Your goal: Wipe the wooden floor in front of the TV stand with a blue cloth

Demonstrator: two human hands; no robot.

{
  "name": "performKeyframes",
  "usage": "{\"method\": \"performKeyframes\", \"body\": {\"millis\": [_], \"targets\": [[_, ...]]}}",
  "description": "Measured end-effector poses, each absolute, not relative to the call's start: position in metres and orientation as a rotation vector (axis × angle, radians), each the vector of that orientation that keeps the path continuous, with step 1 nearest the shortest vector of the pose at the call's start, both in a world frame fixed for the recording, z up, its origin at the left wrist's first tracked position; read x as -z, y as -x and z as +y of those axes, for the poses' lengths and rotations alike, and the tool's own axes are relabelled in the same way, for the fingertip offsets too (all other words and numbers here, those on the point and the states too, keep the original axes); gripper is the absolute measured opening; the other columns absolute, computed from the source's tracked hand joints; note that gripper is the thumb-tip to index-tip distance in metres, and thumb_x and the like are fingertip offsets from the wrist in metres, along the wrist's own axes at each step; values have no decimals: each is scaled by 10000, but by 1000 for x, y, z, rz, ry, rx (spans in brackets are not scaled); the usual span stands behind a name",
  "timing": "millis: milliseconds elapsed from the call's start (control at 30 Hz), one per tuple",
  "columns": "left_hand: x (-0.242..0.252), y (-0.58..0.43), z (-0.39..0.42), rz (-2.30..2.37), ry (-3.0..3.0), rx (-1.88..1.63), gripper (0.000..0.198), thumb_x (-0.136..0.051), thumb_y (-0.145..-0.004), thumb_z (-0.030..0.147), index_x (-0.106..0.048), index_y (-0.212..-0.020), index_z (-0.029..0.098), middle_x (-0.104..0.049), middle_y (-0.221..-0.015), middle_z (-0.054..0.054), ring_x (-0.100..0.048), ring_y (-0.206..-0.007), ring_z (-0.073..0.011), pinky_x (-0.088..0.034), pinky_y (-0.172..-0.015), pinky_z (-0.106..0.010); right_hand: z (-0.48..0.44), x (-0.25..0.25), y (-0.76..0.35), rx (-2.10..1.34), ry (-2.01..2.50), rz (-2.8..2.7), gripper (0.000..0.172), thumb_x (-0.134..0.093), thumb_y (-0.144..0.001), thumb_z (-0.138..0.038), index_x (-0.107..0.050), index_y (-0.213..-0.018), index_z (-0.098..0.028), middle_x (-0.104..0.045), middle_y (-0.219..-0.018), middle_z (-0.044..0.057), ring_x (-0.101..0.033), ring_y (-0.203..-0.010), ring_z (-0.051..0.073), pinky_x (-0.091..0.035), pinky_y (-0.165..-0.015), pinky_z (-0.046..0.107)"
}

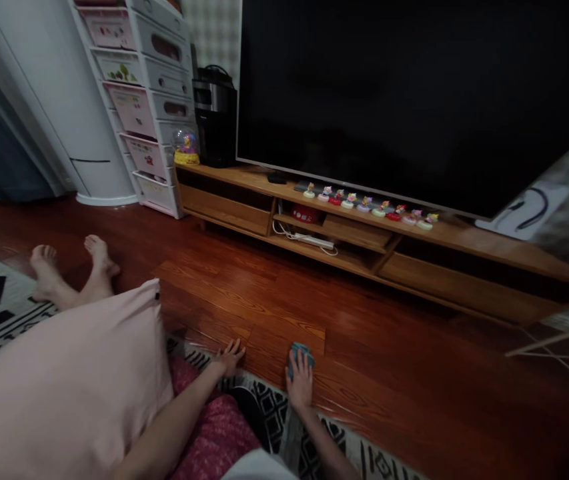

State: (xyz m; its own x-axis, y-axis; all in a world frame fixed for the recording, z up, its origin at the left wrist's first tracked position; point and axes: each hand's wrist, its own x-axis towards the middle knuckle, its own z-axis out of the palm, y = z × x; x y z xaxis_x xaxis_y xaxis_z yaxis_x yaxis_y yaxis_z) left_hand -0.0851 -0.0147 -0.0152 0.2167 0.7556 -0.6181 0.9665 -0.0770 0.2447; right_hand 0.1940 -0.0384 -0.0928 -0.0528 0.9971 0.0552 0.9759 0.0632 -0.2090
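Observation:
My right hand [300, 377] lies palm down on a small blue cloth [303, 350], pressing it flat against the red-brown wooden floor [374, 347]; its fingers are stretched over the cloth. My left hand [229, 358] rests open on the floor at the edge of a black-and-white patterned rug [359, 453], fingers spread, holding nothing. A large pale pink pillow [64, 387] lies over my lap at the lower left.
Another person's bare feet [71, 263] rest on the floor at the left. A low wooden TV stand [364, 240] carries a big dark television [414, 93] and several small figurines [369, 203]. White drawer units [149, 100], a black appliance [214, 117] and a snow globe [185, 147] stand at the back left.

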Motion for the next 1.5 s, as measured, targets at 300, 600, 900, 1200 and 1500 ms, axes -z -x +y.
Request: {"method": "performKeyframes", "body": {"millis": [300,600,900,1200,1500], "targets": [[5,87,-18,1586,-1908,452,880,-549,-803,397,-192,-1595,254,28,-1663,-101,-7,-1514,-343,-168,-1146,-651,1,72,-147,-300,1648,-2378,522,-339,-995,-385,-401,-1511,-331,-317,-1623,5,-244,-1500,205,-249,-1195,430],[9,86,-16,1576,-1877,417,885,-566,-804,477,-216,-1591,272,40,-1664,-99,1,-1509,-366,-142,-1142,-669,18,94,-266,-68,2217,-1912,626,-169,-989,-448,-373,-1537,-226,-281,-1634,71,-194,-1514,264,-199,-1197,495],[5,85,-18,1584,-1886,453,878,-551,-807,396,-194,-1595,243,14,-1666,-109,5,-1513,-348,-159,-1146,-662,-42,93,-136,-269,1644,-2384,555,-309,-1002,-450,-331,-1544,-332,-246,-1647,-3,-184,-1519,225,-206,-1211,460],[12,87,-15,1583,-1878,414,874,-561,-802,434,-217,-1589,274,25,-1663,-105,-3,-1508,-375,-162,-1126,-690,38,73,-225,-148,2117,-2128,575,-222,-1005,-403,-344,-1546,-254,-260,-1644,42,-215,-1507,222,-212,-1200,439],[16,87,-15,1565,-1891,433,871,-568,-823,472,-215,-1590,259,32,-1658,-139,1,-1505,-380,-158,-1126,-688,-46,104,-193,-139,1983,-2163,585,-255,-1000,-435,-343,-1548,-250,-248,-1646,50,-171,-1520,266,-193,-1204,500]]}}
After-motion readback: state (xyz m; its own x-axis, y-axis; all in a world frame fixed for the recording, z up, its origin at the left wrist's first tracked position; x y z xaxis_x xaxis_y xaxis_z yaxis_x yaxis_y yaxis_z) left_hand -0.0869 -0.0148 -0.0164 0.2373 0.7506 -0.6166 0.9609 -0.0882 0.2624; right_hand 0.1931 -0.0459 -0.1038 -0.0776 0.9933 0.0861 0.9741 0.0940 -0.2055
